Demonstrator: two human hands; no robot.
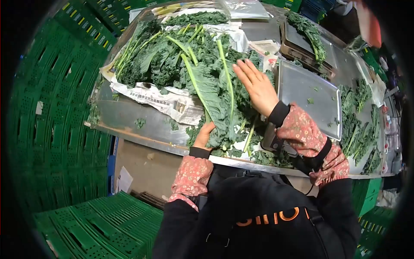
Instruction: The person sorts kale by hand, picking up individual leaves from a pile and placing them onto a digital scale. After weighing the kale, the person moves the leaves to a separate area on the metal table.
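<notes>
My left hand (202,138) grips the lower end of some kale leaves (209,93) at the table's front edge; most of its fingers are hidden by the leaves. Pale green stems on this bunch point away from me. Just to the right, my right hand (258,90) is stretched flat, fingers extended and back upward, beside the leaves and holding nothing; whether it touches them I cannot tell. Behind and left lies a large heap of kale (151,60) on newspaper (168,103). Cut stems and leaf scraps (250,138) lie between my hands near the edge.
Right of my right hand is a scale with a metal plate (308,97). A second scale (302,43) behind it carries a kale bunch (310,34). More kale (358,125) lies far right. Plastic bags (246,8) rest at the back. Green crates (56,103) stand left.
</notes>
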